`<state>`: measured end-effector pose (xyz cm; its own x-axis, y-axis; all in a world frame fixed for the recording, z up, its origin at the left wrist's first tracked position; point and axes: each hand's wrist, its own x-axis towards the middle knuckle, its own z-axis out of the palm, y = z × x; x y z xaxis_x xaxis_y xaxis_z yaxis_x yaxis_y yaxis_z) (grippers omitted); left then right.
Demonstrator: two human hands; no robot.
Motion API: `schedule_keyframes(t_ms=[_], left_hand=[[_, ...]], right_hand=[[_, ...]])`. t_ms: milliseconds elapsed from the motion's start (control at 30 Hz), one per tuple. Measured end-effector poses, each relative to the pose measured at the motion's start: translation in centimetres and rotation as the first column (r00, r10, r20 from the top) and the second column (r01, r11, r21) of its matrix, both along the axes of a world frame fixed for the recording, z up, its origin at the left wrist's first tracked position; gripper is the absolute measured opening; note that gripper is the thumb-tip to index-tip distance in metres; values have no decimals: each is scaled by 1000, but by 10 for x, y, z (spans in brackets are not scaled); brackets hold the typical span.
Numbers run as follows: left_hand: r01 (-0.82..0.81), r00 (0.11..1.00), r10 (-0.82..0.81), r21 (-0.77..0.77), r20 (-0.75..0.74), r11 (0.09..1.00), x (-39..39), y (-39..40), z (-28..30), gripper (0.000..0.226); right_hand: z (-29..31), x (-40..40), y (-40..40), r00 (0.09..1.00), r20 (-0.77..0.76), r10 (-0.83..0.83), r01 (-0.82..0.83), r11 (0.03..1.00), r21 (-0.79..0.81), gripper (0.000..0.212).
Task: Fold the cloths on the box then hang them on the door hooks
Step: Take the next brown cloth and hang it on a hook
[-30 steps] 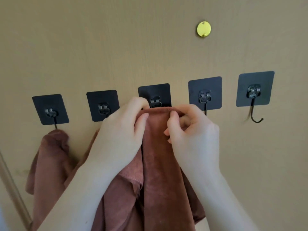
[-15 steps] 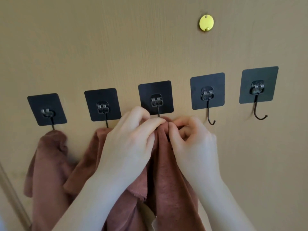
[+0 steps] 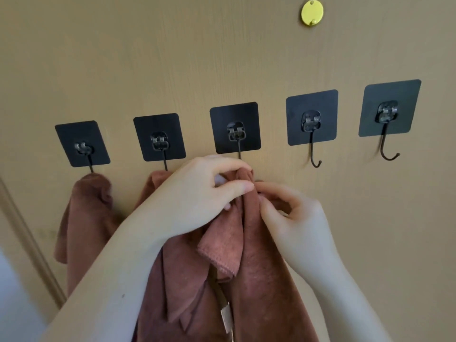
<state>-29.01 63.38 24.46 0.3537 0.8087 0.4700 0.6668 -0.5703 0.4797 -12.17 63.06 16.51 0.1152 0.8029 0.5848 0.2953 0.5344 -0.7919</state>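
Several black square adhesive hooks run in a row across the tan door [image 3: 172, 58]. A brown cloth [image 3: 84, 218] hangs from the far-left hook [image 3: 82, 146]. A second brown cloth [image 3: 158, 178] hangs from the second hook [image 3: 160, 141], mostly hidden by my left arm. My left hand [image 3: 197, 193] and my right hand [image 3: 288, 213] both pinch the bunched top of a third brown cloth [image 3: 259, 280] right under the middle hook [image 3: 236, 132]. The hook's tip is hidden behind the cloth and my fingers. The box is out of view.
Two hooks at the right [image 3: 312, 119] [image 3: 388, 112] hang bare. A round yellow disc [image 3: 312, 13] sits high on the door. The door's edge trim [image 3: 22, 238] slants along the lower left.
My hands have bunched the third cloth's top edge narrower and lowered it from over the middle hook's plate to just under it. The view has shifted, so the hooks sit higher.
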Motion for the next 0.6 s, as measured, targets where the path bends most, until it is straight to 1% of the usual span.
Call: schedule_keyframes(t_ms=[67,167,267,367,467,500,533,567,600], left_hand=[[-22,1000,22,-17,0,1000,2,-1,2,20],[-53,998,53,-10,16,999,6,-2,3,17],[-111,993,112,20,-23,994,8,-4,3,17],[-154,986,156,49,-49,987,11,-6,2,18],[-177,983,178,34,-33,984,15,-8,3,17],[-179,983,180,25,-23,983,16,-7,4,17],[-183,983,183,13,-13,983,17,-8,5,16],[-187,982,187,-5,2,982,18,-8,6,14],[-188,982,188,-28,16,982,18,-8,7,13]], right_hand=[[3,3,1,999,-34,32,-33,999,-35,25],[4,6,3,998,-43,46,-48,998,-44,25],[4,7,2,993,-50,107,-110,992,-64,27],[7,13,1,987,-8,161,-161,981,-104,25],[19,24,-4,989,32,145,-141,984,-106,17],[26,29,-6,984,28,178,-174,978,-112,15],[34,32,-8,964,27,266,-259,955,-146,14],[41,34,-11,917,29,397,-383,900,-209,15],[47,35,-14,846,32,532,-501,815,-291,15]])
